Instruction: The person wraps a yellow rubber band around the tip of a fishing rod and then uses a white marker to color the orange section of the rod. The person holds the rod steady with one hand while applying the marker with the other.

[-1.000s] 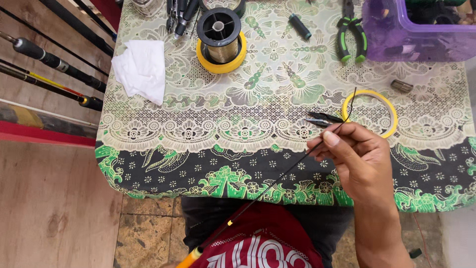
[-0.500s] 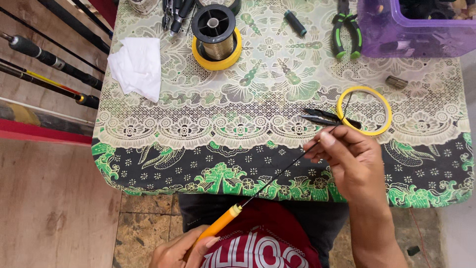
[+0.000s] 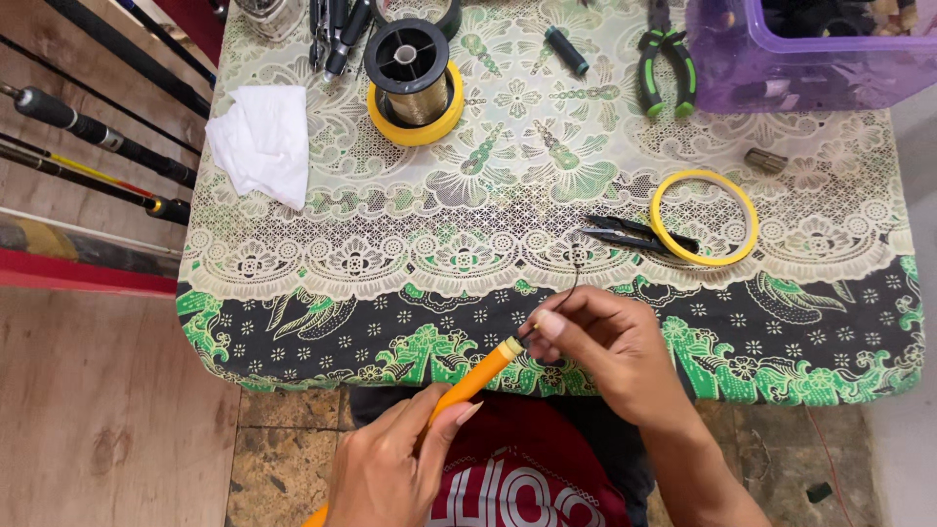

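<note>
Left hand (image 3: 390, 468) is wrapped around the lower part of an orange rod handle (image 3: 470, 383), fingers closed on it with the thumb lying along the top, so that's a firm grip. Right hand (image 3: 610, 346) sits just past the handle's yellowish tip, fingers pinched shut on a thin dark wire (image 3: 572, 283) that pokes up and away from the fingertips toward the desk edge; whether the wire actually goes into the handle tip is too small to tell. Both hands are low in the view, right over the lap, at the near edge of the desk (image 3: 293, 322), which has a lace-pattern cloth with a green and black border. Just beyond the right hand lie small black snips (image 3: 630, 234), their tips overlapping a flat yellow ring of tape (image 3: 705, 217). Further out from the right hand are green-handled pliers (image 3: 666, 68) and a purple plastic box (image 3: 810, 59) off to its far side. Well beyond the left hand sits a black spool of line on a yellow base (image 3: 415, 83), with a crumpled white tissue (image 3: 262, 141) beside it. Off the desk on the left hand's side, several dark fishing rods (image 3: 98, 137) lie across the wooden floor.
</note>
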